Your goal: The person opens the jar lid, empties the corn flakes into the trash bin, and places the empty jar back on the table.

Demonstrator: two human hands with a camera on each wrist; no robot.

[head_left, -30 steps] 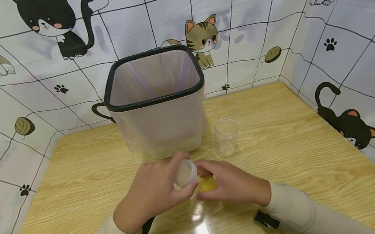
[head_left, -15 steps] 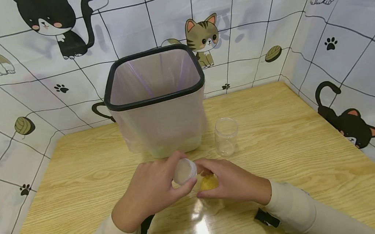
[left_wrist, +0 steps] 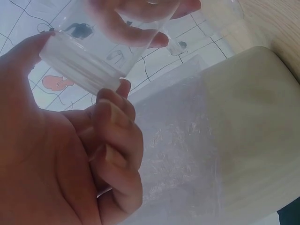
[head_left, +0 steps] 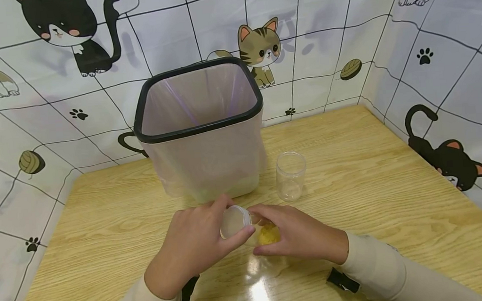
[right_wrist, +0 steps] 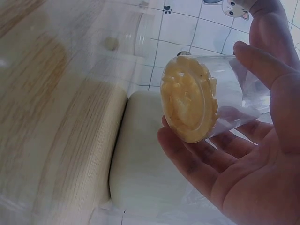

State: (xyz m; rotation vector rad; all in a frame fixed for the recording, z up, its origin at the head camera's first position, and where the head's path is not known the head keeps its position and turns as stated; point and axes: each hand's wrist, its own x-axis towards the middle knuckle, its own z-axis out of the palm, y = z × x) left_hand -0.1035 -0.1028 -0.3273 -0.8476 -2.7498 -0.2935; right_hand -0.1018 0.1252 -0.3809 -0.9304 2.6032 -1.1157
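Note:
My left hand (head_left: pixel 193 241) grips the white translucent lid (head_left: pixel 234 221) between thumb and fingers. The lid sits right at the mouth of a clear jar, as the left wrist view shows. Around the jar (right_wrist: pixel 227 77) curl the fingers and thumb of my right hand (head_left: pixel 298 235). The jar is tilted, its mouth toward my left hand. Yellow pieces (right_wrist: pixel 187 101) lie packed against its bottom in the right wrist view; in the head view they show between my right thumb and fingers.
A pale bin (head_left: pixel 208 167) with a black rim and a plastic liner stands just beyond my hands. To its right is a clear jar without a lid (head_left: pixel 291 177). The wooden table (head_left: pixel 352 160) meets cat-printed walls at the back and sides.
My left hand and the lid have shifted slightly to the left, and the lid has turned a little. The right hand with the jar has hardly moved.

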